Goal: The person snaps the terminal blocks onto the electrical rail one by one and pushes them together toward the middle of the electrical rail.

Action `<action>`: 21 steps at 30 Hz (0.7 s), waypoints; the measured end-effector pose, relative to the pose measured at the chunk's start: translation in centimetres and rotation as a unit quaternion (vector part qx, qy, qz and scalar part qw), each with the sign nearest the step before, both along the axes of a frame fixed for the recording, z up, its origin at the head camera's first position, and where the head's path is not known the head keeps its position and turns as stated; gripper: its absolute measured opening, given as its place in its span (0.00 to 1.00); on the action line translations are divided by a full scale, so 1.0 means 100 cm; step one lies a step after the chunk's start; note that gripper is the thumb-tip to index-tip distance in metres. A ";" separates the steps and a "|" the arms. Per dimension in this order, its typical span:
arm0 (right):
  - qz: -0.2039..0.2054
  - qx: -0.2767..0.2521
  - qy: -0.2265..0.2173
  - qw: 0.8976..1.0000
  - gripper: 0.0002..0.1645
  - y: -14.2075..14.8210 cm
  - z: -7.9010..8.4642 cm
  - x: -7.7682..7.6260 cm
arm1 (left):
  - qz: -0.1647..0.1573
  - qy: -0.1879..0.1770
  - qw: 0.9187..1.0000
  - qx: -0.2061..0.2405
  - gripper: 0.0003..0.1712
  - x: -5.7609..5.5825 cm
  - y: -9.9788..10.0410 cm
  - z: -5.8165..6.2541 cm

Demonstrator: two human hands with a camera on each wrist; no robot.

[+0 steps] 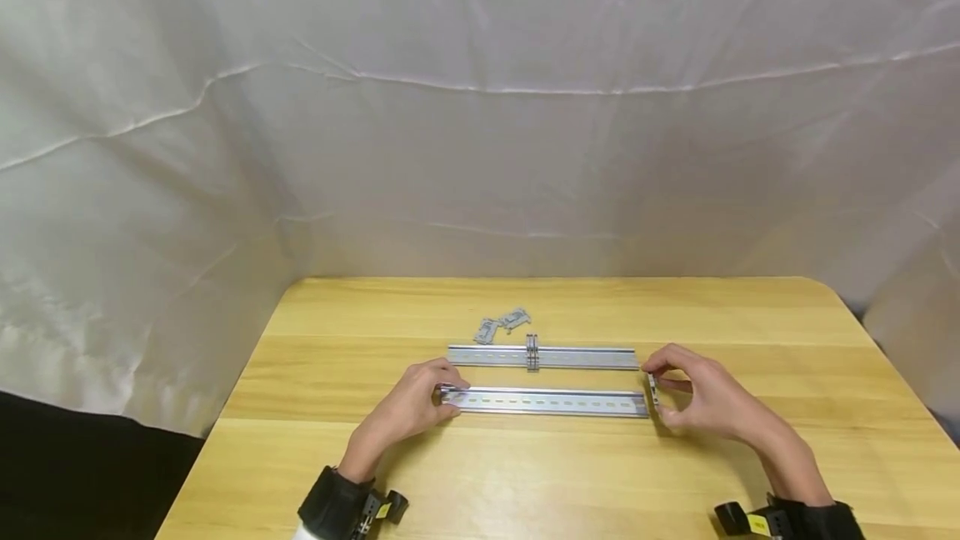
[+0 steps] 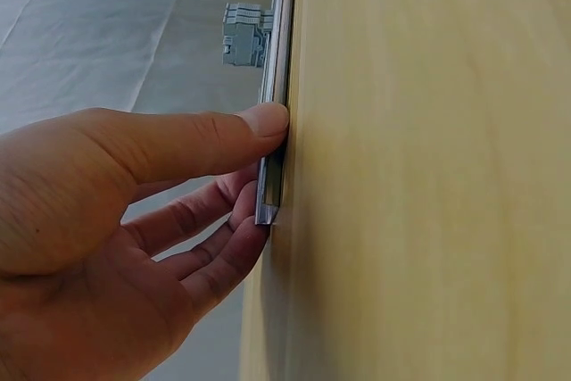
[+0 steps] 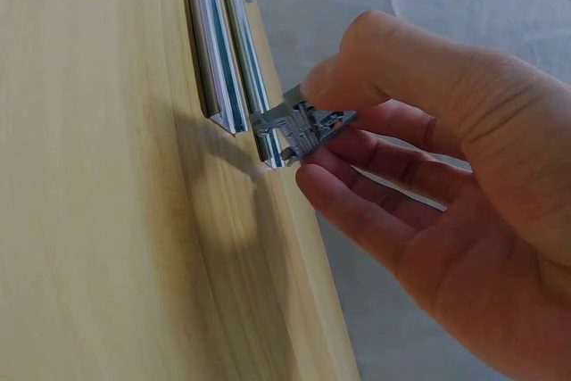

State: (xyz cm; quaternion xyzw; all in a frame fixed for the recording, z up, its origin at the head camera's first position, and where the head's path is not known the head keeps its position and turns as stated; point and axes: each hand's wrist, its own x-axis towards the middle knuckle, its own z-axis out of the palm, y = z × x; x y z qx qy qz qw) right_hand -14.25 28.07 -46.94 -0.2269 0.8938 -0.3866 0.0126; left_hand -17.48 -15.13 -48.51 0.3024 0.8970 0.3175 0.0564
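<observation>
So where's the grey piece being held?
In the head view, the grey piece is at right, in the right-hand grip, beside the right end of the near rail.

Wood-grain surface [image 1: 555,482], far right corner rounded. Pale creased fabric [image 1: 525,165] hangs behind far edge and beyond both sides; dark area [image 1: 82,465] outside near left edge.

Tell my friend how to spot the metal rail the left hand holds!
At the wooden table, find the left hand. It grips the left end of the nearer metal rail. The farther rail has gray blocks standing near its middle; this one's has none.
</observation>
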 end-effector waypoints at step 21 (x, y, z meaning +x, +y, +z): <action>0.029 -0.033 -0.082 0.996 0.30 0.005 -0.004 0.003 | 0.001 -0.002 1.000 0.009 0.18 0.000 0.001 -0.001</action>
